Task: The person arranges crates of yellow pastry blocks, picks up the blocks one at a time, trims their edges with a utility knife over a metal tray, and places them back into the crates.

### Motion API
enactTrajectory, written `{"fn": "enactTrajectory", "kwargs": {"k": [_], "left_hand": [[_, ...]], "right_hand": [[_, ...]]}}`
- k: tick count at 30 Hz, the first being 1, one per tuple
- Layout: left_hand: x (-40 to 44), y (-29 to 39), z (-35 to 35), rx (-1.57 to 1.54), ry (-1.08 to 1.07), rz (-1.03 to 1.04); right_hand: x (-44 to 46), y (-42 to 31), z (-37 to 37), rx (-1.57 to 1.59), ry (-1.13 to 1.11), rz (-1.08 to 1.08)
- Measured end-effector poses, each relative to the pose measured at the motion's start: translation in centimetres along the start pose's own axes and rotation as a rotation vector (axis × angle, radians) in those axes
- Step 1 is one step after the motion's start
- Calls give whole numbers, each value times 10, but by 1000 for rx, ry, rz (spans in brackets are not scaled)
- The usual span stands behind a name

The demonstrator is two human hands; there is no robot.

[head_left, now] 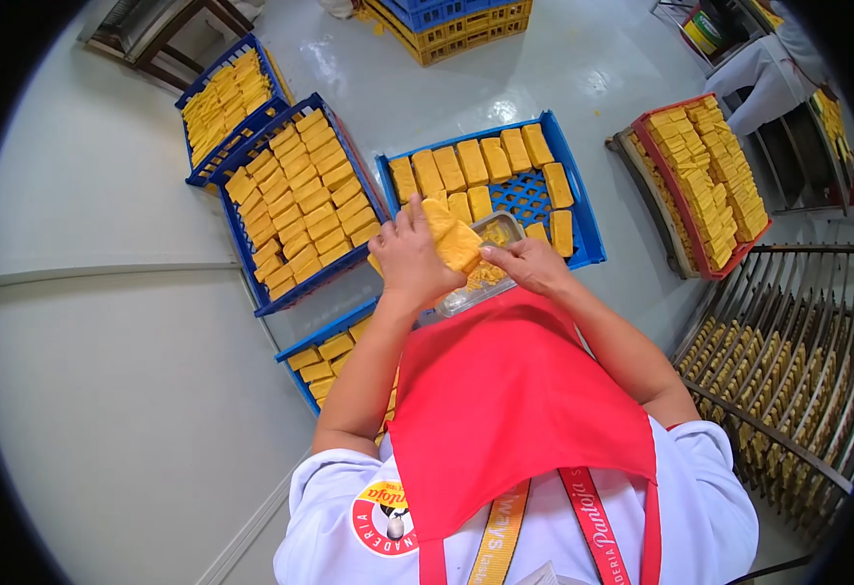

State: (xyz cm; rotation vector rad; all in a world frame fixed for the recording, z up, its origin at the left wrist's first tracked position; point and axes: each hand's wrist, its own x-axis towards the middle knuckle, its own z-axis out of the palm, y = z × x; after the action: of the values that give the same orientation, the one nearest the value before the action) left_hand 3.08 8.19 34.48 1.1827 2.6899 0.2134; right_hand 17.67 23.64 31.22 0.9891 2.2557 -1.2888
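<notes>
We see the left hand (413,255) wrapped around the yellow pieces (456,244), fingers over the far side, perhaps so that their weight sits in that palm; whether this is one split block or two, we cannot tell. The right hand (534,266) meets the near right corner with its thumb, seemingly to steady that edge, but we cannot make out whether its hidden fingers close on anything. The pieces are above a shallow tray (462,300) with yellow crumbs (486,274) in it, a position that we judge would catch whatever falls. The tray lies between the red apron (524,380) and the blue crate (527,198), within easy reach of both hands; what supports it we cannot see. In that crate, yellow blocks (471,161) stand side by side along the far edge, probably lined up so that the space fills neatly
</notes>
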Motion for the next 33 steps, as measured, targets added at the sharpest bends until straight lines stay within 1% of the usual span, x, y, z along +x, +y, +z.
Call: {"fn": "enactTrajectory", "kwargs": {"k": [1, 3, 4, 5, 6, 7, 8, 9, 10, 12, 13, 15, 16, 18, 19, 20, 22, 24, 28, 30, 33], "left_hand": [[4, -9, 9, 1, 3, 2], [14, -39, 47, -445, -146, -272], [16, -48, 57, -748, -213, -293], [17, -58, 66, -1044, -281, -342], [13, -54, 51, -1421, -466, -586], [10, -53, 42, -1791, -657, -836], [12, -56, 48, -1885, -737, -906], [13, -56, 50, -1889, -729, -899], [11, -52, 52, -1963, -754, -918], [12, -46, 58, -2064, -803, -971], [12, -44, 60, -2066, -800, -964], [9, -36, 61, -2062, -877, -966], [8, -34, 64, -2099, -926, -931], [6, -29, 61, -2125, -951, -893], [5, -27, 61, -2148, -977, -863], [4, -26, 65, -2149, -978, -863], [3, -24, 68, -2135, -1059, -770], [0, -19, 62, -2079, -1044, -789], [-4, -14, 52, -1937, -1025, -838], [-3, -13, 54, -1932, -1021, -855], [1, -11, 55, -1945, -1027, -873]], "right_hand": [[-1, 3, -4, 1, 4, -2], [-3, 9, -9, -88, 146, -20], [-2, 15, -8, -89, 146, -26], [2, 23, -5, -82, 213, -61], [3, 24, -4, -75, 280, -97], [2, 25, -2, -75, 278, -103], [0, 25, -1, -80, 271, -139], [-1, 23, -3, -88, 267, -177], [-2, 21, -3, -91, 272, -184], [-5, 13, 0, -158, 242, -360], [-6, 9, 3, -161, 245, -365], [-5, -1, 8, -246, 370, -596], [-6, -6, 7, -248, 375, -600], [-7, -15, 3, -230, 388, -697], [-4, -16, 3, -231, 388, -697], [1, -15, 3, -292, 390, -727], [4, -16, 0, -353, 390, -754], [5, -18, -3, -484, 422, -886], [3, -21, -6, -519, 374, -875], [-3, -25, -11, -621, 269, -778], [-4, -27, -11, -603, 220, -735]]}}
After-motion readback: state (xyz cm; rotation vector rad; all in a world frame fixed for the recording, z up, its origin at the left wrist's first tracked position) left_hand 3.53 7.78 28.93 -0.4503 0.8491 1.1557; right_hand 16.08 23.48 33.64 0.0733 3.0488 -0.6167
